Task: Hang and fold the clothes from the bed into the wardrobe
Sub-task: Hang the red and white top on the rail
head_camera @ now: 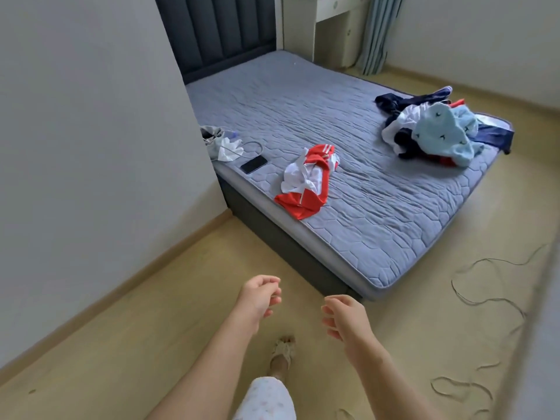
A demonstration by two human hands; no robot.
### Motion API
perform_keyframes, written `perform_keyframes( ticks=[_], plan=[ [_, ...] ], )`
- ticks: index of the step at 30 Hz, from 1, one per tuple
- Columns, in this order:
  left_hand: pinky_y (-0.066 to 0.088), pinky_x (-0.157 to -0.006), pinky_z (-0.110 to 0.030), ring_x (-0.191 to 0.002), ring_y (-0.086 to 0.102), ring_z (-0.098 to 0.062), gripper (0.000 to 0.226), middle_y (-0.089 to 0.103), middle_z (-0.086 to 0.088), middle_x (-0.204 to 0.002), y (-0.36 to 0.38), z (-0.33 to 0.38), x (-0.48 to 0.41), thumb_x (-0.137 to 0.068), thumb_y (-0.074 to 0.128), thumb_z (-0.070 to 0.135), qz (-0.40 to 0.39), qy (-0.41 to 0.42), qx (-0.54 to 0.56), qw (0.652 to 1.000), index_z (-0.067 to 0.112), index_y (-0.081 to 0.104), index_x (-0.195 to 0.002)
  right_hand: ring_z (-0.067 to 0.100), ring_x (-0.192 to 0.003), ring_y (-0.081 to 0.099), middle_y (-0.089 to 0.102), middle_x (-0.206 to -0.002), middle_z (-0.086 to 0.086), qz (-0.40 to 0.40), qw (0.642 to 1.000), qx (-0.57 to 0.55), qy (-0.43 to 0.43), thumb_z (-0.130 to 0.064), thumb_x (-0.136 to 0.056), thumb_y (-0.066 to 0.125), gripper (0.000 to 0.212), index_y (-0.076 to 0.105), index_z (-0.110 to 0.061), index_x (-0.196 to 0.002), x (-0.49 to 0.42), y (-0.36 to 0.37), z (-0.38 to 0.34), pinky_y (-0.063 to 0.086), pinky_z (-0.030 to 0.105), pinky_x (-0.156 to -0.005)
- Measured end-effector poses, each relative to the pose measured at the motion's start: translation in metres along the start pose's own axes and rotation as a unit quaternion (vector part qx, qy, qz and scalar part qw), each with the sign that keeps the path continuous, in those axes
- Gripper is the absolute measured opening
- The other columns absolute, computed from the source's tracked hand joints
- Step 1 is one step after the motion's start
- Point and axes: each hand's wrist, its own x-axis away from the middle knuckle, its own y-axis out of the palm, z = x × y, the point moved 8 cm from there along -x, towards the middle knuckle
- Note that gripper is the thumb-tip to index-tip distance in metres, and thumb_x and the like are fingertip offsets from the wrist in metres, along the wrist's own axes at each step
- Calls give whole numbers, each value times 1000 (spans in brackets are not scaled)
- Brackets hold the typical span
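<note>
A red and white garment (306, 180) lies crumpled near the front left edge of the grey quilted bed (378, 207). At the bed's far right corner sits a pile of clothes (439, 128), with a light blue patterned piece on top of navy, white and red ones. My left hand (260, 295) and my right hand (345, 316) hang over the floor short of the bed's near corner, both with loosely curled fingers and holding nothing. No wardrobe is in view.
A black phone (254, 164) with a cable and a grey-white bag (219, 144) lie at the bed's left edge beside a white wall (91, 147). A desk (327, 28) and curtain (378, 34) stand behind. Thin cords (485, 298) trail on the floor to the right. My foot (283, 353) is below.
</note>
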Motion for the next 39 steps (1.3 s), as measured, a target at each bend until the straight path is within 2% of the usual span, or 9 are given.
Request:
perform_keyframes(
  ticks=[10,14,21,23,29,32,34,37,39],
  plan=[
    [36,-55,-21,-63,53,-8,21,58,2,-75,60,119,-183,-93,44,6,-28,-26,-60,997,20,57,-84,18,-69,51,55,-78,3,32,998,46,38,-12,-93,44,12,56,-15,-91,-192,6,-104,41,26,-60],
    [34,-53,-18,-60,52,-6,20,57,4,-74,84,169,-253,-92,42,4,-33,-23,-89,995,18,56,-89,21,-73,48,53,-80,9,35,993,112,33,-12,-88,45,20,57,3,-94,-264,8,-151,36,30,-66],
    [35,-53,-19,-60,51,-7,19,55,3,-74,119,183,-354,-93,39,5,-17,-81,-115,990,16,55,-92,33,-76,57,52,-79,20,17,980,190,56,-8,-85,44,33,51,16,-108,-369,-3,-171,32,31,-66],
    [35,-52,-19,-58,50,-7,20,55,2,-74,126,179,-383,-93,39,6,-7,-100,-123,987,18,55,-88,33,-76,57,49,-78,12,1,976,203,74,-9,-85,43,35,50,15,-110,-400,-1,-166,32,30,-65],
    [37,-53,-20,-61,51,-8,22,56,2,-75,136,146,-470,-92,40,7,39,-135,-128,982,20,57,-85,20,-70,46,45,-72,8,-28,965,245,93,-8,-82,42,15,50,4,-79,-481,1,-155,31,27,-60],
    [39,-56,-18,-73,51,-10,19,56,-1,-93,155,132,-510,-90,49,7,35,-108,-161,981,15,60,-104,40,-81,60,49,-74,12,-24,965,246,87,-9,-84,43,29,53,14,-101,-512,0,-150,32,27,-61],
    [41,-73,-17,-94,51,-13,32,52,-7,-115,171,129,-536,-87,57,8,27,-73,-182,980,12,55,-119,37,-95,61,56,-77,15,-35,962,253,96,-11,-86,44,27,56,8,-101,-525,2,-141,33,26,-57],
    [33,-100,-25,-127,37,-19,72,34,-8,-142,189,134,-572,-82,67,16,39,-28,-178,983,14,28,-143,23,-83,61,56,-75,-2,-59,960,244,121,-13,-89,44,15,58,-10,-94,-541,6,-121,39,25,-56],
    [39,-101,-30,-128,38,-20,89,23,-3,-149,202,128,-591,-83,66,20,20,-54,-132,990,21,5,-149,20,-75,57,55,-73,-2,-59,962,234,132,-12,-88,45,13,57,-11,-87,-552,6,-111,40,25,-58]
  ],
)
